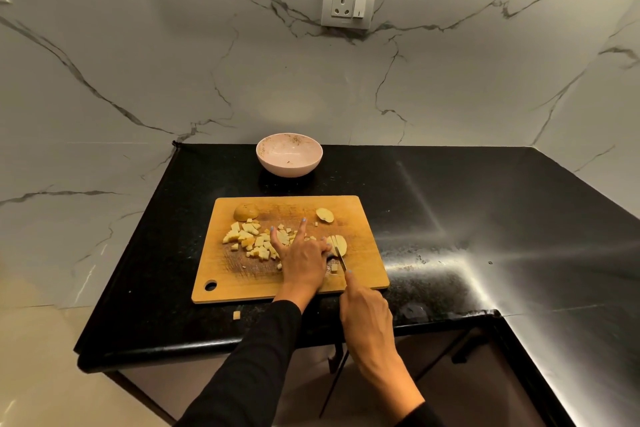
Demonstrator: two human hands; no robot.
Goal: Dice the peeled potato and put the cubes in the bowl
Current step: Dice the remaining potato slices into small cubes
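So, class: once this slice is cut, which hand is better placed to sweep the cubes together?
Probably the left hand: it rests beside the cube pile, while the right hand grips the knife.

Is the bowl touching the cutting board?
Apart. The head view shows a strip of bare black counter between the bowl and the far edge of the cutting board.

Pale potato slice lies flat beside scattered cubes; pink bowl stands behind.
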